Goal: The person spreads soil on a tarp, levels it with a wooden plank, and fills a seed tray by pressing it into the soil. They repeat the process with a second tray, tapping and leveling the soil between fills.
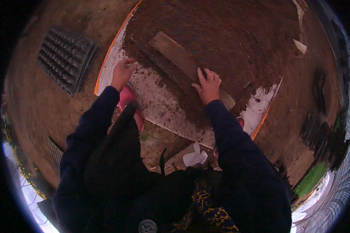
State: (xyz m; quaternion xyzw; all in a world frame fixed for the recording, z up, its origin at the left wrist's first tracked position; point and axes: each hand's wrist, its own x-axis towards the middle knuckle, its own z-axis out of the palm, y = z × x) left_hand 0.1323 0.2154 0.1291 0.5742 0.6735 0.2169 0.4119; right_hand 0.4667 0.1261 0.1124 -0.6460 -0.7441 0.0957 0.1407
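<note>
Before me a mound of dark brown soil (245, 38) lies on a white sheet (154, 90) with orange edges. A flat wooden board (175, 54) rests slantwise on the soil. My right hand (208, 87) is over the board's nearer half with its fingers spread; whether it touches the wood is unclear. Part of the board is hidden beneath that hand. My left hand (123, 72) is over the sheet's left side, above a pink shoe (127, 96), its fingers loosely bent and nothing visible in them.
A stack of black plug trays (65, 59) stands on the bare ground at the left. Dark, blurred items (320, 134) lie at the far right. Between my feet is a crumpled white piece (195, 155), near the sheet's front edge. Green plants (310, 179) grow at lower right.
</note>
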